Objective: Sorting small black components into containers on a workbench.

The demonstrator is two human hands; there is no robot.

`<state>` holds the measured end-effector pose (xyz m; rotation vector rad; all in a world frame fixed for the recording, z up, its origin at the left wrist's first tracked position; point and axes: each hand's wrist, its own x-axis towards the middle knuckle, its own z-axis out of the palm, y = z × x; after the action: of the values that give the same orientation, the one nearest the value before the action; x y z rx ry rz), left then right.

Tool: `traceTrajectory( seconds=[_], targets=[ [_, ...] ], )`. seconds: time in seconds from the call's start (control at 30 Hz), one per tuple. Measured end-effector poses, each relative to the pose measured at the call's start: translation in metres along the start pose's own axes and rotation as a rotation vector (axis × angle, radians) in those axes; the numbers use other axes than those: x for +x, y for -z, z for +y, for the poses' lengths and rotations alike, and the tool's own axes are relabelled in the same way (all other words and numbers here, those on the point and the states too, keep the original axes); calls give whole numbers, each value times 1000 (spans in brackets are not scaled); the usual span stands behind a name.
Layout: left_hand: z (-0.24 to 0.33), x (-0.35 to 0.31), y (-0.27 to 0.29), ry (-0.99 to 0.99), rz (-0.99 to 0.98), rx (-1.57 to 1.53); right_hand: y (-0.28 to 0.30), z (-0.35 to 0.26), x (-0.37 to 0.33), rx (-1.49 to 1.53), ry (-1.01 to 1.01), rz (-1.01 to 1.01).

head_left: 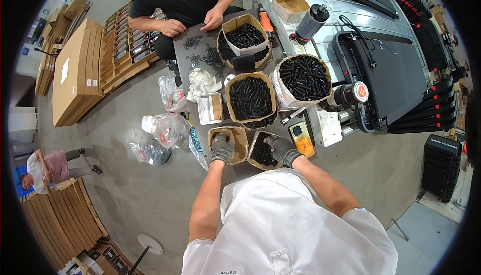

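My left hand (222, 148), in a grey glove with bare fingertips, reaches into a small open cardboard box (242, 149) at the near edge of the table. Its fingers are curled, and what they hold, if anything, cannot be made out. Beside it, my right hand (284, 151), gloved the same way, dips over a second box (252, 163) with small black parts (262, 151) inside. The fingers bend down among those parts; their tips are partly hidden. Just beyond stands a paper-lined box of black screw-like pieces (250, 98).
Further boxes of black cylindrical parts (304, 78) and black pieces (245, 36) crowd the table. A phone (301, 139) lies right of my hand, a small white carton (209, 108) and rag (202, 84) to the left. Across sits a co-worker (185, 4) handling small parts. Plastic bags (170, 130) lie left.
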<state>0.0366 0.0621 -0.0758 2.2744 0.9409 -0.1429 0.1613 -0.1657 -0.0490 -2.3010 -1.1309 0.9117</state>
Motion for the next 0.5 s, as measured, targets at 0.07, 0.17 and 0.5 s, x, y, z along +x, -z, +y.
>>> traceTrajectory(
  seconds=[0.07, 0.17, 0.5],
  targets=[
    [6, -16, 14, 175, -76, -466, -3, 7, -4, 11, -8, -21],
    [-16, -49, 22, 279, -115, -851, -1, -11, -8, -53, -34, -50],
    [10, -132, 26, 355, -65, -1049, -30, -22, 2, -197, -49, -61]
  ],
)
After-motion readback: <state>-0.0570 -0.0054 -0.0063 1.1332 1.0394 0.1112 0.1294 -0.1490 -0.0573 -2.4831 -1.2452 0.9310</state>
